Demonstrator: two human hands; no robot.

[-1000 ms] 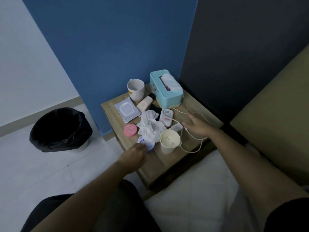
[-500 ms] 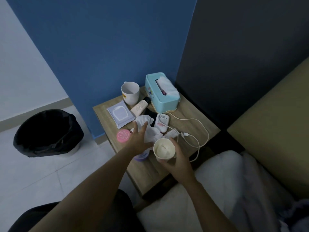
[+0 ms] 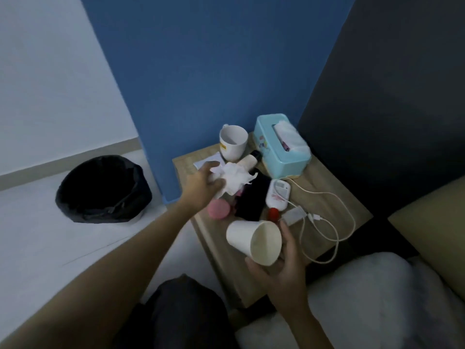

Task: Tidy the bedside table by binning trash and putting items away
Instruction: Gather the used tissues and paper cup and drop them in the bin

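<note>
My left hand (image 3: 201,185) grips a crumpled white tissue (image 3: 235,178), lifted above the wooden bedside table (image 3: 324,187). My right hand (image 3: 281,263) holds a white paper cup (image 3: 254,240) tilted on its side, mouth toward me, over the table's near edge. On the table stand a white mug (image 3: 232,142), a teal tissue box (image 3: 281,144), a cream tube (image 3: 249,161), a pink round lid (image 3: 218,209), a black phone (image 3: 251,197), a white bottle with red cap (image 3: 276,197) and a white charger cable (image 3: 327,222).
A bin lined with a black bag (image 3: 103,190) stands on the white floor left of the table. A blue wall (image 3: 214,71) is behind the table. A white pillow (image 3: 377,298) and a tan headboard (image 3: 432,235) lie to the right.
My left hand closed on the tissue and lifted it off the table. My right hand raised the paper cup and tipped it sideways. The phone under the tissue is uncovered.
</note>
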